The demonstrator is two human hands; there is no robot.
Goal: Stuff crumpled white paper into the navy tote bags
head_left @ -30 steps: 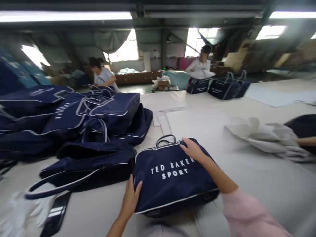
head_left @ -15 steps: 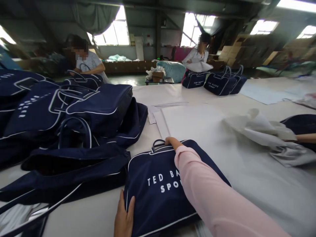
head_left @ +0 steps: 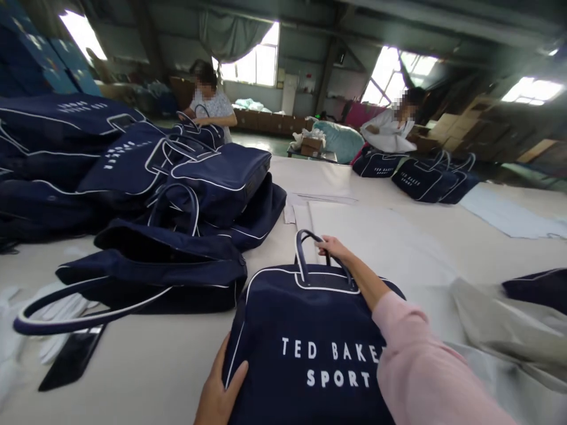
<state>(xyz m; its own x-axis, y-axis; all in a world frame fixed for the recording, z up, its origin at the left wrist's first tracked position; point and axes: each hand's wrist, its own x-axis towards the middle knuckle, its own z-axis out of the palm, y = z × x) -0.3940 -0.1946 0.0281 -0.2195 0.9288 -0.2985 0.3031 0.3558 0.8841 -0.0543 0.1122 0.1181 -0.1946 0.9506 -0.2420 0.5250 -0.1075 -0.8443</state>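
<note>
A navy sports bag (head_left: pixel 305 319) with white piping and white "TED BAKER SPORT" lettering faces me at the table's near side. My right hand (head_left: pixel 334 248), at the end of a pink sleeve, is closed on the bag's handle (head_left: pixel 302 254) at the top. Low on the bag's left edge, my left hand (head_left: pixel 219 386) grips the side, thumb on the front and the other fingers partly hidden along the side. Just left of it lies another navy bag (head_left: pixel 177 277) with its top gaping and its handle loop stretched toward me.
Several navy bags (head_left: pixel 221 168) are piled at the left. White gloves (head_left: pixel 55 348) and a dark flat object (head_left: pixel 73 357) lie on the table (head_left: pixel 146 366). Crumpled grey-white sheeting (head_left: pixel 500 324) is at the right. Across the table two people work beside more bags (head_left: pixel 419 180).
The bag in my hands has tilted more upright, and its handle now stands raised. My view has turned left. The sheeting at the right has settled lower.
</note>
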